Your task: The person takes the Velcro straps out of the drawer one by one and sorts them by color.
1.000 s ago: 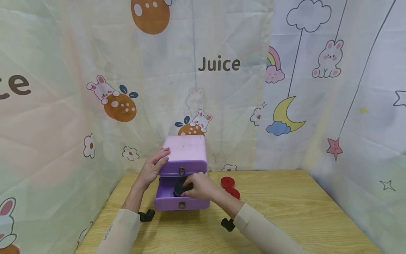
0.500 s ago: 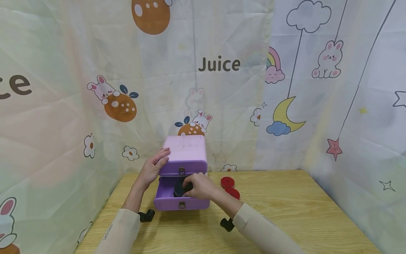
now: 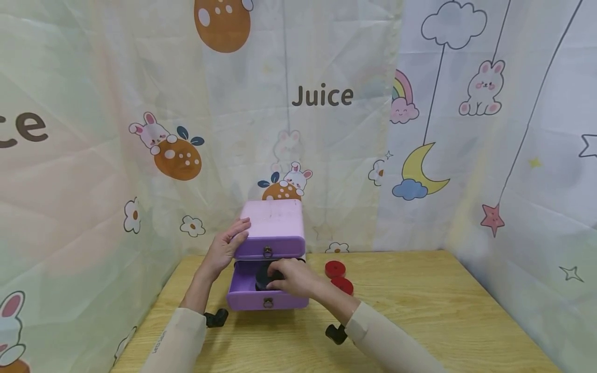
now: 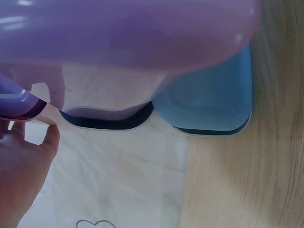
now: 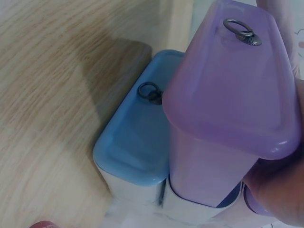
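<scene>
A small lilac drawer cabinet (image 3: 272,217) stands at the back of the table, its middle purple drawer (image 3: 247,300) pulled out. Inside that drawer is a round black disc (image 3: 261,278). My right hand (image 3: 294,277) reaches over the drawer's right side, with fingers and thumb curled about the disc. At the cabinet's upper left edge my left hand (image 3: 223,249) rests with its fingers lying over the top. The left wrist view catches part of this hand (image 4: 23,166) at lower left. Both wrist views show the pulled-out drawer from below, hiding the disc.
Two red discs (image 3: 335,269) lie on the table (image 3: 420,305) right of the cabinet. A black elbow-shaped piece (image 3: 217,317) sits near the left forearm, another black piece (image 3: 336,334) beside the right sleeve. Below the pulled-out drawer is a shut blue drawer (image 5: 128,147).
My right fingers have spread slightly from the thumb around the black disc, which stays in the same place. The left hand and the cabinet have not moved.
</scene>
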Motion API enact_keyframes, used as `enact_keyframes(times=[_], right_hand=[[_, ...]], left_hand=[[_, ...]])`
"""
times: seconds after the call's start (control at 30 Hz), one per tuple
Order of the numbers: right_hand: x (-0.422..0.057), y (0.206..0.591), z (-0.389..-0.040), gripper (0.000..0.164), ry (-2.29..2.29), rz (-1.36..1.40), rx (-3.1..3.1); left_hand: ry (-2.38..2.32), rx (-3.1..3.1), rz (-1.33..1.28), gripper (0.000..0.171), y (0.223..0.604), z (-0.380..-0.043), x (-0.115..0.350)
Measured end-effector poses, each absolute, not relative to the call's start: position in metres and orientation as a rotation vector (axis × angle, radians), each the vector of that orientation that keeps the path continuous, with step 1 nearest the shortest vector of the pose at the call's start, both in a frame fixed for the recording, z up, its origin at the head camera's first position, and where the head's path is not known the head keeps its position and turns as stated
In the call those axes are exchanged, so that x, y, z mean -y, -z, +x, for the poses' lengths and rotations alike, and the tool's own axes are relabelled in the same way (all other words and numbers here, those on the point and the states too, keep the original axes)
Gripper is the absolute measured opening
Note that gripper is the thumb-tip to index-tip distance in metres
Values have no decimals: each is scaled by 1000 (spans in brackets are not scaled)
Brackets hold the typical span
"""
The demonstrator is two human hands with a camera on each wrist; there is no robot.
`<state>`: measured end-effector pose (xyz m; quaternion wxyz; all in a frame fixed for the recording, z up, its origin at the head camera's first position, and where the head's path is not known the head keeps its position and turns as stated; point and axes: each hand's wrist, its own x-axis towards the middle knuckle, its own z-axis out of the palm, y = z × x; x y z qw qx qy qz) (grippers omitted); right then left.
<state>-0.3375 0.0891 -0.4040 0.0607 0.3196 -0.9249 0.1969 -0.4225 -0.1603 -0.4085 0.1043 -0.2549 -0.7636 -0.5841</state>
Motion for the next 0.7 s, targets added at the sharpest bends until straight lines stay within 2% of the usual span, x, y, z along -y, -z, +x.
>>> enact_keyframes(times=[0.7], right_hand=[[-114, 383, -308, 26, -662, 1044, 2728]], left_hand=[[1708, 2246, -748, 46, 409, -423, 161]])
